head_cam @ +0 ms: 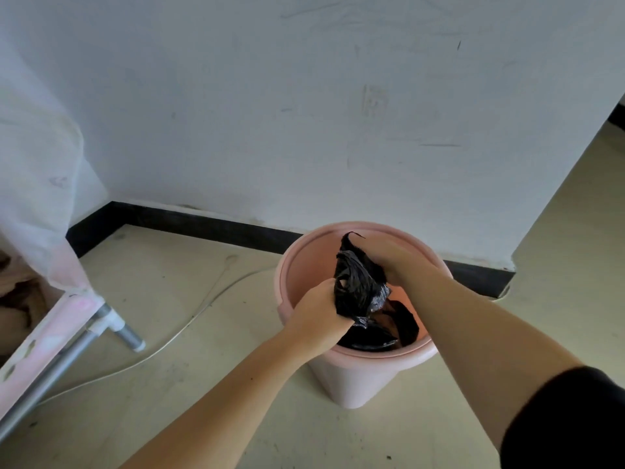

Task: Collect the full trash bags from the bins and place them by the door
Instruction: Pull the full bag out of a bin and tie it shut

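bin [355, 377] sits lower center by the wall [304, 96], bag [358, 292] inside it, cable [162, 346] and frame [50, 360] off left

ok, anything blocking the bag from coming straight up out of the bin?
Nothing visible. Both hands, left hand and right hand, grip the gathered neck of the black trash bag above the open pink bin; there is no lid over it. The door is not in view.

Soft dim daylight, slight blur, wide-angle distortion
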`<act>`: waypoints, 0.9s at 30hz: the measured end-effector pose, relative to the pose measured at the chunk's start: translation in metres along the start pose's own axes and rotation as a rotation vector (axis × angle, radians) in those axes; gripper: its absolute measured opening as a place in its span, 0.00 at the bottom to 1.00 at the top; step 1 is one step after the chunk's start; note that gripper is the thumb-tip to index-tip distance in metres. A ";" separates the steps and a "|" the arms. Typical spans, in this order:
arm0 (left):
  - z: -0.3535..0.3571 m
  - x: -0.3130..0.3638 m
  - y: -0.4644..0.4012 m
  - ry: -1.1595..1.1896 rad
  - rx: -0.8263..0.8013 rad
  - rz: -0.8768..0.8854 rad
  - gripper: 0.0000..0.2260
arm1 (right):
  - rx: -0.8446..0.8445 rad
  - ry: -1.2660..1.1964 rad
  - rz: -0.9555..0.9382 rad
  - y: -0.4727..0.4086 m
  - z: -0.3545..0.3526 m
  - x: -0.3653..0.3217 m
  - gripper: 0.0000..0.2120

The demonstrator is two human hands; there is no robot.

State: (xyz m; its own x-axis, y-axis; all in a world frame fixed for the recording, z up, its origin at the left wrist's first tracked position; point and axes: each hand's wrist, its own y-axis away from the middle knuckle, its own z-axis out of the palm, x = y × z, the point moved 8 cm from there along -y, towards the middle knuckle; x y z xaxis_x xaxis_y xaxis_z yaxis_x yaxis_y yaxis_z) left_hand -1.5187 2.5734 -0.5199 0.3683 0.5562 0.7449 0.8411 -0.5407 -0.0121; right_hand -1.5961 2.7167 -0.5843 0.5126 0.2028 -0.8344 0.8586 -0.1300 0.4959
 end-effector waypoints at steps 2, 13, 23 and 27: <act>-0.002 -0.004 -0.001 -0.019 -0.029 -0.043 0.07 | -0.018 0.024 -0.007 -0.001 0.013 -0.003 0.10; 0.012 -0.023 -0.016 0.467 0.024 -0.326 0.06 | -0.317 -0.074 -0.110 0.103 0.027 -0.004 0.19; 0.012 -0.023 0.010 0.966 -0.309 -0.509 0.11 | 0.188 1.227 -0.398 0.115 0.047 -0.017 0.14; -0.026 -0.038 0.014 0.493 -0.180 -0.479 0.09 | 0.248 1.008 -0.365 0.113 0.032 -0.024 0.11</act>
State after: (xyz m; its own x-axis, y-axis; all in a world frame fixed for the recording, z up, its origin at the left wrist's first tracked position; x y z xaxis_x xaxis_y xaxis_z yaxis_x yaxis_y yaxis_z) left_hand -1.5311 2.5281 -0.5306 -0.2833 0.4312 0.8566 0.7717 -0.4279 0.4706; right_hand -1.5120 2.6656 -0.5159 0.0962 0.9536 -0.2853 0.9923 -0.0693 0.1029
